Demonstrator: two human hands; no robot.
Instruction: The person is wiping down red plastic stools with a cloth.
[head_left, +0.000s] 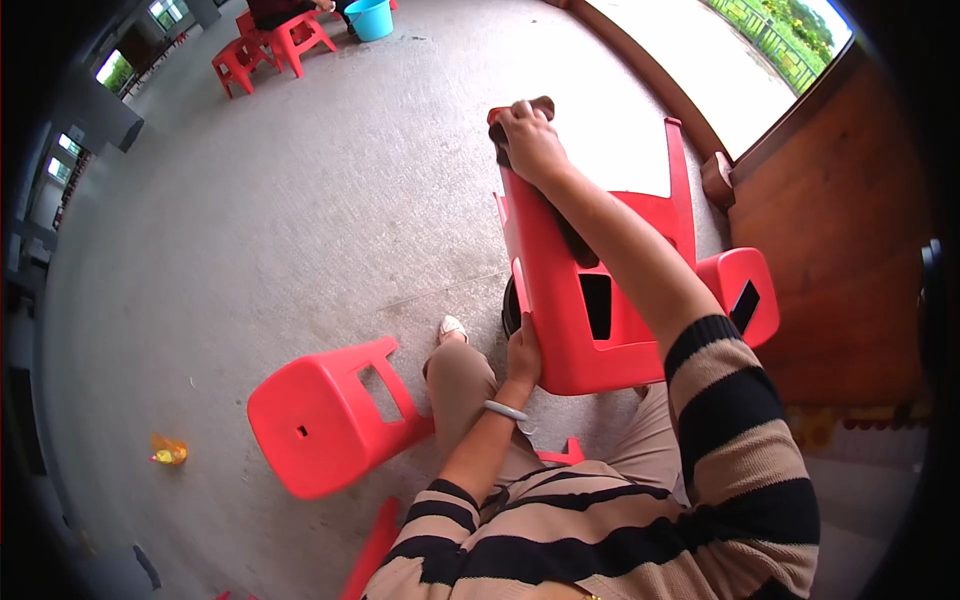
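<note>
A red plastic stool (551, 322) is tipped on its side in front of me, its legs pointing away. My left hand (524, 352), below a pale bangle, grips the stool's near left side. At the far end of one leg, my right hand (531, 139) is closed on a dark brown cloth (498, 135) pressed around the leg. More dark cloth shows under my right forearm, along the stool. Behind the stool, a black round container (511, 306) is partly hidden.
A red stool (307, 427) stands at left, another (750, 262) at right with a phone (745, 306) on it. A yellow-orange item (169, 452) lies on the floor. Farther off are a seated person, stools (296, 37) and a blue bucket (370, 19). A wooden panel (825, 240) borders the right.
</note>
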